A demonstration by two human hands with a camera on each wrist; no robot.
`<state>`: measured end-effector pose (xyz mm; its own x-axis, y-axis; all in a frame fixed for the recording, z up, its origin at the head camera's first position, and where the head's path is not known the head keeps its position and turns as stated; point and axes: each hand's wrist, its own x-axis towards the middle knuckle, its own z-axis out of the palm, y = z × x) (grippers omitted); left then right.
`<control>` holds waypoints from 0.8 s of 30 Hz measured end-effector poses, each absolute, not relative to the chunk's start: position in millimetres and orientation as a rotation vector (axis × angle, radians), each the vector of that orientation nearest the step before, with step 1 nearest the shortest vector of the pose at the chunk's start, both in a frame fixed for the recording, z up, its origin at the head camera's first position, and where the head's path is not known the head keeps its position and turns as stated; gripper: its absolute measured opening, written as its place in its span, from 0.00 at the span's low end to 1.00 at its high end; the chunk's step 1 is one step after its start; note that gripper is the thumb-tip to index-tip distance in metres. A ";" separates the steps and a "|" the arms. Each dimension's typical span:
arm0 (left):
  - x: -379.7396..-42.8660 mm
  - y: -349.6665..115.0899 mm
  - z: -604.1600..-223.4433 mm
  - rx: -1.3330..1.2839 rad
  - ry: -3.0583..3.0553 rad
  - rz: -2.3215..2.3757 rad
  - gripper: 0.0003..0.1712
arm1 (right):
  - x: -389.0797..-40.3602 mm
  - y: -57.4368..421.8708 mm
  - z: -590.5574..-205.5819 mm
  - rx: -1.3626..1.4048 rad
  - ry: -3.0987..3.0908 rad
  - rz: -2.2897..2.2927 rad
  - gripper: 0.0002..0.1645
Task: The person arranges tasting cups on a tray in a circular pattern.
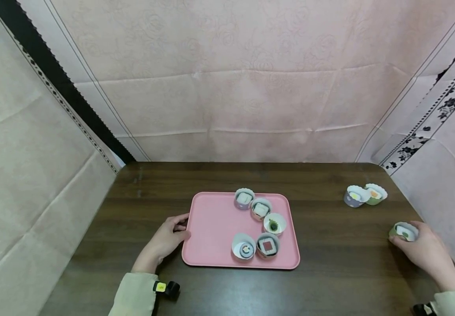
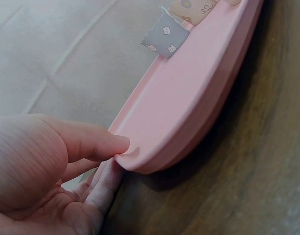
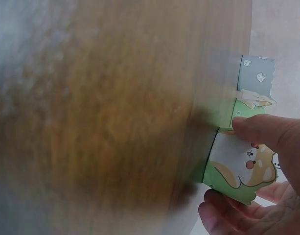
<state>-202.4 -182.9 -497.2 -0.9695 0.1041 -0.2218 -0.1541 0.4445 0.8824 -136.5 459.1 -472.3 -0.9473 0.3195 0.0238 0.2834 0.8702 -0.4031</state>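
My left hand pinches the left rim of a pink tray, with the thumb on top and fingers beneath in the left wrist view. Several small paper baking cups stand on the tray's right half, among them a grey one, a white one and a light one with a blue swirl. At the table's right side my right hand grips a green paper cup between thumb and fingers. A dog's face is printed on this cup in the right wrist view.
Two more paper cups, one grey-blue and one green, stand touching near the back right of the dark wooden table. Pale cloth hangs behind the table and along both sides.
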 end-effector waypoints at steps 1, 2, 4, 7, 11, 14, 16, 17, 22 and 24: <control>-202.5 -183.1 -497.5 -0.044 2.455 1.536 0.31 | -136.5 458.6 -471.9 -0.476 -2.954 0.621 0.51; -202.5 -183.1 -497.5 -0.046 2.456 1.535 0.31 | -136.5 458.1 -471.5 -0.474 -2.957 0.626 0.51; -202.6 -183.3 -497.7 -0.049 2.458 1.536 0.31 | -136.9 457.2 -470.7 -0.471 -2.966 0.636 0.52; -202.6 -183.5 -497.9 -0.048 2.461 1.536 0.31 | -137.6 455.0 -469.5 -0.445 -2.974 0.643 0.51; -202.7 -183.8 -498.1 -0.049 2.463 1.530 0.31 | -137.3 451.5 -469.3 -0.359 -2.982 0.651 0.49; -202.7 -183.8 -498.3 -0.047 2.464 1.528 0.31 | -137.2 447.4 -469.2 -0.311 -2.997 0.652 0.47; -202.9 -183.7 -498.6 -0.044 2.464 1.529 0.31 | -138.1 443.6 -468.0 -0.310 -3.020 0.660 0.49; -203.0 -183.7 -498.8 -0.043 2.465 1.528 0.31 | -138.4 441.1 -467.7 -0.306 -3.025 0.660 0.49; -203.2 -183.7 -498.9 -0.043 2.468 1.523 0.31 | -139.8 424.5 -464.7 -0.259 -3.026 0.669 0.49; -203.0 -183.9 -498.4 -0.045 2.468 1.519 0.31 | -140.5 416.0 -463.1 -0.229 -3.019 0.672 0.48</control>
<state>-203.0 -183.9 -498.4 -0.9702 0.1002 -0.2207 -0.1519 0.4581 0.8758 -140.5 416.0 -463.1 -0.9883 0.1522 0.0068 0.1350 0.8952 -0.4247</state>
